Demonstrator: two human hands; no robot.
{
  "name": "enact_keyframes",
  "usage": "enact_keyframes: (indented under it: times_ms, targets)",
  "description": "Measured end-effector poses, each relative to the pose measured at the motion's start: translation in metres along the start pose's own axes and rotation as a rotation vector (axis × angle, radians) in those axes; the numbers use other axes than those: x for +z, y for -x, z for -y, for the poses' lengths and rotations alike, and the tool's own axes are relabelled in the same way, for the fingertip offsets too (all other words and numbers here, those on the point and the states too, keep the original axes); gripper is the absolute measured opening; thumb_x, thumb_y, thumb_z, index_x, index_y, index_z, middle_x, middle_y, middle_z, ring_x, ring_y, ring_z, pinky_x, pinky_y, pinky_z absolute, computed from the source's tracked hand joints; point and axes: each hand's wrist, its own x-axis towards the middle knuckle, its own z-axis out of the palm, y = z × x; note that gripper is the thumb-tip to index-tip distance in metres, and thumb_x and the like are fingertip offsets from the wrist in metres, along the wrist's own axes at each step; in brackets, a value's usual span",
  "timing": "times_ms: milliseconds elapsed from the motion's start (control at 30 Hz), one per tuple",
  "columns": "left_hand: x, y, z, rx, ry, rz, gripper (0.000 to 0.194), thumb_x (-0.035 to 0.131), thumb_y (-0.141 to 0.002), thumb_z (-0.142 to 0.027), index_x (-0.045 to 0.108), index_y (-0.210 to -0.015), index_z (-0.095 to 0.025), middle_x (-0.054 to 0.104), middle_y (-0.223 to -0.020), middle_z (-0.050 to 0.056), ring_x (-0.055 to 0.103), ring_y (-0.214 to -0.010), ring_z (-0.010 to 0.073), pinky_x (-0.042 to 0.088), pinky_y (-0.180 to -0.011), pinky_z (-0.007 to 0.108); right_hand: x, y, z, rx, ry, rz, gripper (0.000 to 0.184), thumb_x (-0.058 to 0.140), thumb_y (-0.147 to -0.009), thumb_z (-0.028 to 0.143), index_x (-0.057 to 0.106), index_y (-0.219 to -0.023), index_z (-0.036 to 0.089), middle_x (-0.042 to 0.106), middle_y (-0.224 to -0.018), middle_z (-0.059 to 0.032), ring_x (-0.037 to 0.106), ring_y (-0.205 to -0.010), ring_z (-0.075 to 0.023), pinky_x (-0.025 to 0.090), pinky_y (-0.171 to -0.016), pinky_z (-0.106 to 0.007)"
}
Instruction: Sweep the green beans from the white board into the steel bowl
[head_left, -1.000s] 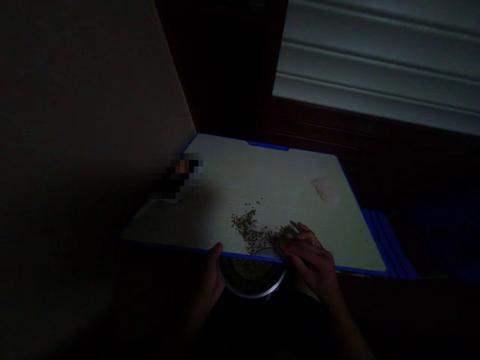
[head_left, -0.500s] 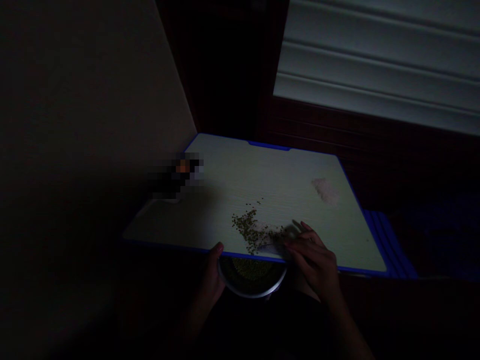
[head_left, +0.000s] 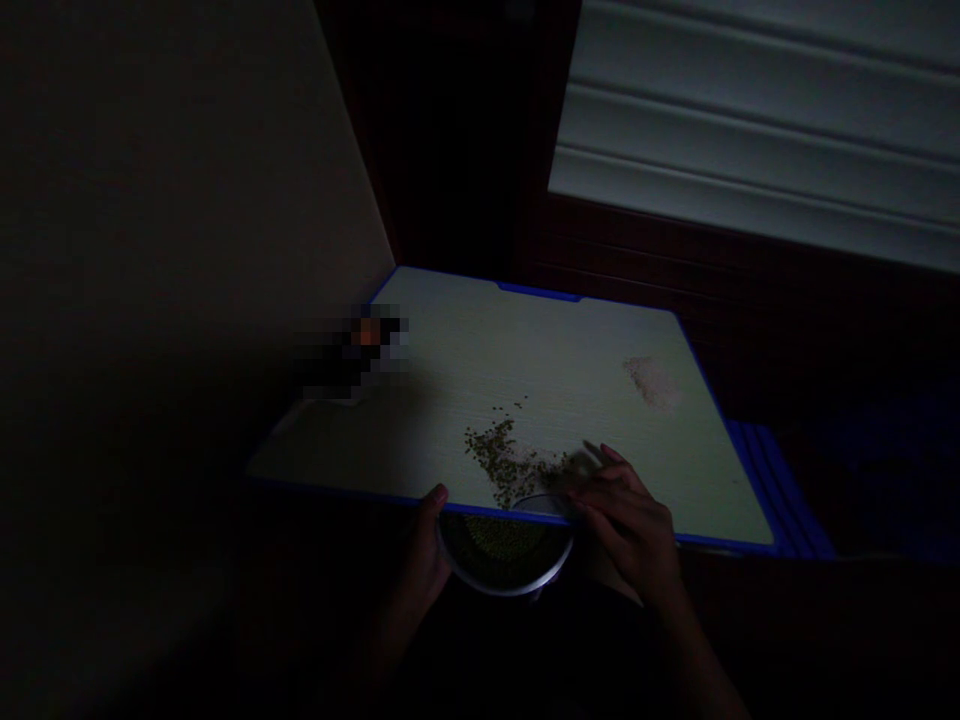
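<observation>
Small green beans (head_left: 495, 462) lie at the cutting board's (head_left: 555, 350) near edge: light, short strokes, bowl (head_left: 510, 592) snug beneath; right hand (head_left: 637, 520) bunched, left hand (head_left: 427, 550) thumb on edge, grips unclear.

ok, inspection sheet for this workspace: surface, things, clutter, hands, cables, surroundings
Surface: pale board, blue-rimmed
Things: green grains scattered near the front edge; pale heap at right; bowl below the front edge, green grains inside
Clutter: pixelated patch at left, unreadable
Hands: left hand beside bowl, thumb on board rim; right hand beside scattered grains, grip unclear
Cables: nothing seen
Surroundings: dim; slatted panel, blue striped item at right
</observation>
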Motion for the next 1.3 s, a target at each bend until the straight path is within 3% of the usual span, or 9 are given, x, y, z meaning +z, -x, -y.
enact_keyframes:
  times_ms: [267,400,800,1033,1300]
  targets:
    - [0.005,0.005,-0.003,0.025,-0.011,-0.001,0.028,0.065,-0.088,-0.025,0.071,-0.112,-0.011,0.080,-0.106,0.013,0.070,-0.115,0.0293,0.054,-0.105,0.039,0.003,-0.005,0.002,-0.038,0.056,0.038,0.040,0.071,-0.090,0.009,0.071,-0.122,0.032,0.081,-0.099,0.0014,0.063,-0.092,-0.0207,0.038,-0.116,-0.065]
    - [0.001,0.002,-0.001,0.032,-0.024,0.017,0.031,0.066,-0.087,-0.027,0.070,-0.116,-0.014,0.079,-0.110,0.011,0.069,-0.118,0.0281,0.052,-0.107,0.040,0.002,-0.004,0.002,-0.044,0.053,0.046,0.039,0.072,-0.089,0.008,0.071,-0.121,0.031,0.081,-0.102,0.0013,0.063,-0.093,-0.0205,0.038,-0.116,-0.065]
    - [0.000,0.000,0.000,0.007,-0.051,0.023,0.023,0.069,-0.084,-0.029,0.073,-0.101,-0.014,0.080,-0.101,0.013,0.069,-0.117,0.0312,0.053,-0.107,0.042,0.003,-0.009,0.005,-0.032,0.101,0.034,0.035,0.068,-0.092,0.009,0.071,-0.118,0.032,0.081,-0.103,0.0012,0.064,-0.094,-0.0211,0.038,-0.115,-0.067]
    - [-0.001,0.000,-0.001,0.001,-0.055,0.059,0.034,0.073,-0.081,-0.033,0.073,-0.108,-0.012,0.080,-0.107,0.014,0.069,-0.119,0.0321,0.052,-0.107,0.042,0.008,-0.016,0.006,-0.036,0.059,0.006,0.030,0.070,-0.091,0.011,0.073,-0.114,0.030,0.081,-0.097,0.0020,0.063,-0.093,-0.0208,0.039,-0.115,-0.066]
    - [-0.002,0.000,-0.001,0.003,-0.059,0.082,0.033,0.070,-0.085,-0.033,0.072,-0.110,-0.012,0.079,-0.109,0.014,0.067,-0.121,0.0304,0.050,-0.110,0.041,0.006,-0.013,0.006,0.001,0.060,0.023,0.026,0.069,-0.091,0.013,0.074,-0.110,0.030,0.081,-0.097,0.0009,0.064,-0.093,-0.0210,0.039,-0.115,-0.065]
